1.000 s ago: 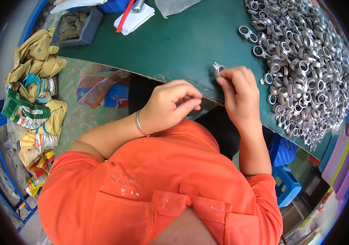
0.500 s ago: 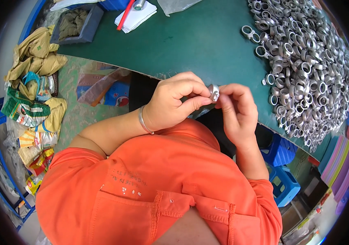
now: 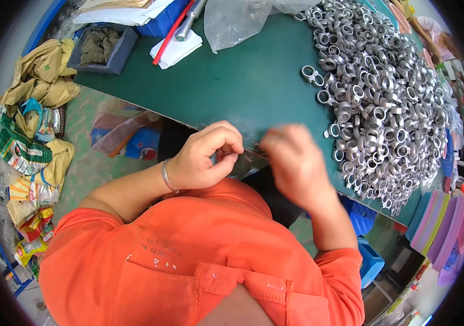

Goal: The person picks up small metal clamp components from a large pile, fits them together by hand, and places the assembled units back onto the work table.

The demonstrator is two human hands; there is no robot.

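Note:
My left hand [image 3: 206, 156] is in front of the green table's near edge, a bangle at its wrist. Its thumb and forefinger are curled toward each other in a pinch; what they hold, if anything, I cannot make out. My right hand [image 3: 293, 163] is just to the right, apart from the left, its fingers smeared by motion, so whether it holds a thing cannot be told. On the right of the table lies a big heap of grey metal ring clamps [image 3: 387, 108], each a ring with a small lug. One pair of rings [image 3: 312, 76] lies at the heap's left edge.
The green table [image 3: 232, 89] carries a grey bin with a cloth [image 3: 98, 48], white paper [image 3: 180, 51], a red stick [image 3: 172, 32], a metal tool [image 3: 188, 22] and a plastic bag [image 3: 234, 27]. Crumpled sacks [image 3: 41, 81] lie left; blue stools [image 3: 370, 263] stand below right.
A metal ring clamp showed between my hands before; it no longer shows. My hands have parted, the right one now blurred. The view has shifted, showing more of the table's far side.

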